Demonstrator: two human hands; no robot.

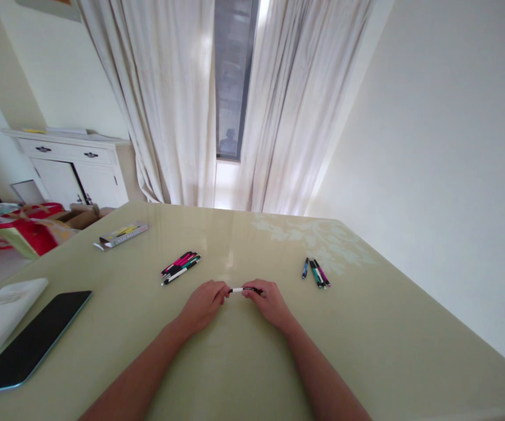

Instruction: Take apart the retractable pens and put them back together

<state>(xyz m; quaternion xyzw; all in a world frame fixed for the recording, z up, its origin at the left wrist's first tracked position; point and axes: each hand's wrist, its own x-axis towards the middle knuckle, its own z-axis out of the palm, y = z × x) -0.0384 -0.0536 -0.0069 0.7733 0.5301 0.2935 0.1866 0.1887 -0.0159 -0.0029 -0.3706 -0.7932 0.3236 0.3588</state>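
A black-and-white pen lies level between my two hands, just over the table's middle. My left hand pinches its left end. Round the black right end close the fingers of my right hand. Part of each end is hidden by the fingers. Beyond my left hand rests a bunch of pens in pink, black, green and white. Off to the right of my right hand is a second group of pens, green, white and purple, with a blue pen at its left side.
The pale green table carries an open pen box at the back left. A black tablet and a white device lie at the left edge. Red bags stand on the floor near a white cabinet.
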